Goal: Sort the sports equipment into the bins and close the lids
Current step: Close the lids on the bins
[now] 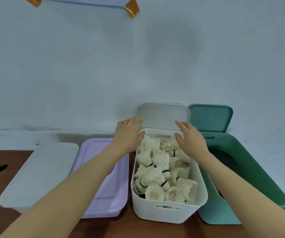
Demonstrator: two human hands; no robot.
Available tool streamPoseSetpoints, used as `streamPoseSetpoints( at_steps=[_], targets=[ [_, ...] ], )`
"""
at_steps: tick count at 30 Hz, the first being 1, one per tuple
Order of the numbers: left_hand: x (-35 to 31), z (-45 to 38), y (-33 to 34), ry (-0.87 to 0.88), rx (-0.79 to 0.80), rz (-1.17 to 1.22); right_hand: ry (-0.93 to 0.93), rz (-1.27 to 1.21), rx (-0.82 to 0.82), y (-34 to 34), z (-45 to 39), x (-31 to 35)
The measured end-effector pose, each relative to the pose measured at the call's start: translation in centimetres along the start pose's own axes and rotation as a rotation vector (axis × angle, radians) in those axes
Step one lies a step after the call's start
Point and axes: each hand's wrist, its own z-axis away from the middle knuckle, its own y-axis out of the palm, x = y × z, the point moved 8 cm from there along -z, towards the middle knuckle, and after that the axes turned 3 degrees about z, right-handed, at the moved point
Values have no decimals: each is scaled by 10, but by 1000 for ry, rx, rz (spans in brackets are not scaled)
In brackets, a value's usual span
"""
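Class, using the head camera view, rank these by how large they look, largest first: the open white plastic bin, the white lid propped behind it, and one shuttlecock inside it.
1. Open white plastic bin.
2. White lid, propped behind it; it stands farther from the camera, so its true size is less sure.
3. One shuttlecock, clearly smallest.

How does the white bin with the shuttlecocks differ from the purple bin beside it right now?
The white bin stands open, its lid propped up behind it; the purple bin has its lid on. The white bin shows shuttlecocks heaped inside; the purple bin's contents are hidden. Both hands reach toward the white lid; none touches the purple bin. Both sit on the brown table.
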Motion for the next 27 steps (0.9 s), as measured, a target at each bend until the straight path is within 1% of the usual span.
streamPoseSetpoints(
  at_steps=[4,8,12,15,19,21,23,25,27],
  targets=[
    [-15,-46,25,-103,49,-31,62,-8,74,7,-41,-57],
    [-14,-81,51,-199,86,-71,104,-45,145,30,-69,-91],
    [-1,-102,64,-297,41,-45,86,-93,129,56,-82,-100],
    [1,-108,72,-279,20,-28,60,-165,64,68,-82,-101],
    [6,-111,79,-249,2,93,39,-231,-4,74,-88,-105],
    [6,-110,79,-240,-13,209,55,-266,-2,76,-89,-106],
    [7,-109,77,-283,-26,353,63,-289,-12,73,-91,-105],
    [10,-105,70,-332,-69,435,57,-314,-26,66,-92,-101],
    [8,-101,58,-322,-144,453,45,-341,-54,57,-90,-95]
  ],
)
